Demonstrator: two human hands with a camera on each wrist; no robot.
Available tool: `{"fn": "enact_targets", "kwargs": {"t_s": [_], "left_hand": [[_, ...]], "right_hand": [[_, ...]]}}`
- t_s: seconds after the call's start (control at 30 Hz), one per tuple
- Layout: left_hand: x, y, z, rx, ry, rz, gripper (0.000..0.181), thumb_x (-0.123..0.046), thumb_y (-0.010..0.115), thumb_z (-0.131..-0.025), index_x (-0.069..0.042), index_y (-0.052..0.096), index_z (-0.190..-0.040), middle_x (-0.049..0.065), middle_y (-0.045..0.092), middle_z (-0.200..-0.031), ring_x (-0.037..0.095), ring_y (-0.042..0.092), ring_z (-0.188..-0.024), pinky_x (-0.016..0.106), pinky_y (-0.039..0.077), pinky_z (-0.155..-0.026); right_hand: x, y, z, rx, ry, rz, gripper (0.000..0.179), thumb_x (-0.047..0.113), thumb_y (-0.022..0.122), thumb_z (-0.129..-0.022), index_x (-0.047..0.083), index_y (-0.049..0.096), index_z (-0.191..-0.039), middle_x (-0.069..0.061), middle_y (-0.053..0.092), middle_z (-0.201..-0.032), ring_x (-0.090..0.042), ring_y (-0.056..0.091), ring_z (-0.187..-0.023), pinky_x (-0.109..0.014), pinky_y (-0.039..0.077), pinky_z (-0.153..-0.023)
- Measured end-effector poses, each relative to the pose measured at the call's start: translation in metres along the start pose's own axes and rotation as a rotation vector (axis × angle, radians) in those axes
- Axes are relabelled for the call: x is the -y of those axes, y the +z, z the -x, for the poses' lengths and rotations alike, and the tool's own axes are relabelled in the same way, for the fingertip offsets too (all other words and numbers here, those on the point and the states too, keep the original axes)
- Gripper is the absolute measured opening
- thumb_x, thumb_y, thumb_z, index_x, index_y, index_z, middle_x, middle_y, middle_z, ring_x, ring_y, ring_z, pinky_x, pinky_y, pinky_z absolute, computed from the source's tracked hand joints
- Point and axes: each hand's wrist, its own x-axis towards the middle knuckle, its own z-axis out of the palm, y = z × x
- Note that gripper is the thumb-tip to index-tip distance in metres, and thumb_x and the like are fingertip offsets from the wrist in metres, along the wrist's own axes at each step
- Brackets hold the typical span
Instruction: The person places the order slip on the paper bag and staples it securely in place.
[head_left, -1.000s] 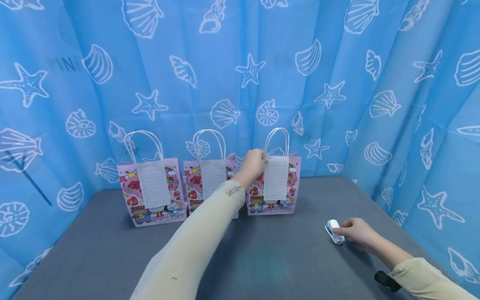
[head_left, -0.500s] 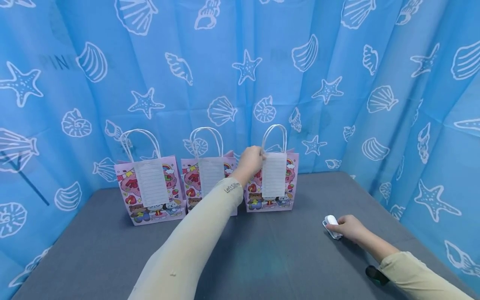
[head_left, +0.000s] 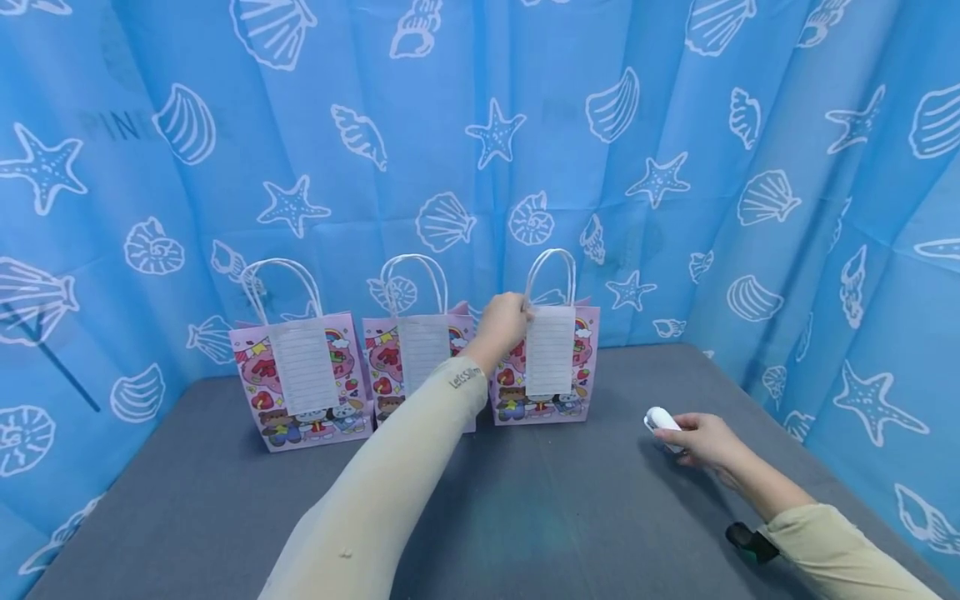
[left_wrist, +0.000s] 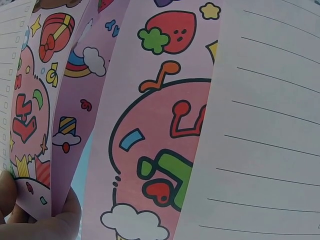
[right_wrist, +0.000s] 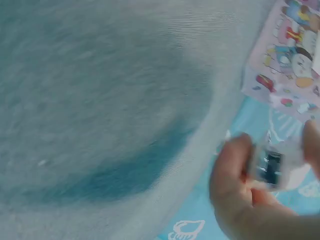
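At the back stand three pink gift bags with cartoon prints and white handles: a left bag (head_left: 251, 358), a middle bag (head_left: 378, 358), partly behind the left arm, and a right bag (head_left: 588, 367). My left hand (head_left: 504, 323) pinches the right bag's upper left edge, beside a lined paper sheet (head_left: 549, 350) lying over that bag's front. Its fingers (left_wrist: 65, 222) close on a printed bag wall (left_wrist: 35, 100) in the left wrist view. Held above the table by my right hand (head_left: 708, 442) is a small white stapler (head_left: 663, 419), between thumb and fingers; the stapler (right_wrist: 292, 165) is blurred in the right wrist view.
Lined sheets also cover the fronts of the left bag, this sheet (head_left: 303, 367) included, and the middle bag. A dark grey cloth covers the table (head_left: 525, 517). Behind hangs a blue curtain (head_left: 450, 125) with shell patterns. A black object (head_left: 750, 542) sits by the right sleeve.
My right hand has raised the stapler off the table and tilted it. My left hand keeps its grip at the right bag's edge. The head view shifted slightly.
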Motion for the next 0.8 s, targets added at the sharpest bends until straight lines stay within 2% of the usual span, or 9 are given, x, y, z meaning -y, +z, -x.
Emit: {"fn": "enact_targets", "kwargs": {"t_s": [0.07, 0.17, 0.27, 0.4, 0.5, 0.6, 0.73, 0.8], "left_hand": [[0.000, 0.000, 0.000, 0.001, 0.004, -0.002, 0.023, -0.015, 0.056, -0.099, -0.002, 0.067, -0.115, 0.011, 0.068, -0.106, 0.022, 0.064, -0.092, 0.028, 0.052, -0.072], [0.000, 0.001, -0.001, -0.002, 0.003, 0.007, 0.023, -0.014, 0.056, -0.099, -0.002, 0.067, -0.114, 0.011, 0.068, -0.106, 0.022, 0.064, -0.093, 0.028, 0.052, -0.073], [0.001, 0.001, -0.002, -0.007, 0.003, 0.005, 0.023, -0.015, 0.056, -0.099, -0.002, 0.067, -0.114, 0.011, 0.068, -0.106, 0.022, 0.065, -0.094, 0.029, 0.052, -0.075], [0.000, 0.001, -0.001, -0.009, 0.004, -0.008, 0.024, -0.017, 0.056, -0.100, -0.002, 0.067, -0.115, 0.011, 0.068, -0.106, 0.022, 0.065, -0.094, 0.029, 0.052, -0.075], [0.000, 0.000, -0.001, -0.008, 0.009, -0.012, 0.025, -0.017, 0.055, -0.100, -0.003, 0.068, -0.115, 0.011, 0.068, -0.106, 0.021, 0.065, -0.093, 0.029, 0.052, -0.074], [0.000, 0.000, 0.000, -0.005, 0.011, -0.004, 0.025, -0.017, 0.055, -0.100, -0.002, 0.068, -0.115, 0.011, 0.069, -0.105, 0.021, 0.065, -0.092, 0.029, 0.052, -0.073], [0.000, -0.001, 0.002, -0.006, 0.003, 0.006, 0.024, -0.016, 0.055, -0.100, -0.002, 0.067, -0.115, 0.011, 0.069, -0.105, 0.022, 0.065, -0.093, 0.029, 0.052, -0.074], [0.000, -0.001, 0.002, -0.003, 0.006, 0.004, 0.024, -0.017, 0.055, -0.100, -0.002, 0.067, -0.115, 0.011, 0.068, -0.106, 0.022, 0.065, -0.093, 0.029, 0.052, -0.074]], "right_hand": [[0.004, -0.002, 0.001, 0.035, 0.020, -0.106, 0.065, 0.027, 0.062, -0.096, -0.024, 0.038, -0.129, -0.022, 0.059, -0.106, -0.017, 0.058, -0.085, -0.032, 0.054, -0.069], [0.010, -0.005, 0.002, 0.094, 0.029, -0.296, 0.063, 0.026, 0.060, -0.098, -0.021, 0.034, -0.131, -0.011, 0.062, -0.100, -0.013, 0.061, -0.084, -0.030, 0.054, -0.070], [0.017, -0.004, 0.001, 0.137, 0.005, -0.428, 0.060, 0.025, 0.056, -0.100, -0.019, 0.031, -0.133, 0.001, 0.064, -0.092, -0.009, 0.062, -0.077, -0.026, 0.054, -0.067], [0.024, -0.003, -0.001, 0.130, -0.061, -0.430, 0.061, 0.031, 0.050, -0.103, -0.019, 0.032, -0.135, 0.004, 0.065, -0.088, -0.005, 0.054, -0.070, -0.022, 0.048, -0.062], [0.029, -0.002, -0.002, 0.125, -0.095, -0.448, 0.055, 0.027, 0.049, -0.103, -0.017, 0.037, -0.133, 0.001, 0.058, -0.095, -0.008, 0.050, -0.071, -0.023, 0.043, -0.062], [0.036, 0.000, -0.002, 0.124, -0.083, -0.507, 0.051, 0.019, 0.055, -0.100, -0.014, 0.037, -0.134, -0.002, 0.052, -0.101, -0.010, 0.049, -0.073, -0.024, 0.042, -0.063], [0.048, 0.004, -0.003, 0.089, -0.039, -0.609, 0.062, 0.013, 0.063, -0.095, -0.011, 0.028, -0.141, -0.006, 0.045, -0.109, -0.009, 0.047, -0.075, -0.023, 0.042, -0.064], [0.053, 0.004, -0.003, 0.072, -0.035, -0.695, 0.063, 0.009, 0.063, -0.095, -0.008, 0.026, -0.142, -0.007, 0.040, -0.114, -0.009, 0.046, -0.077, -0.022, 0.042, -0.064]]}}
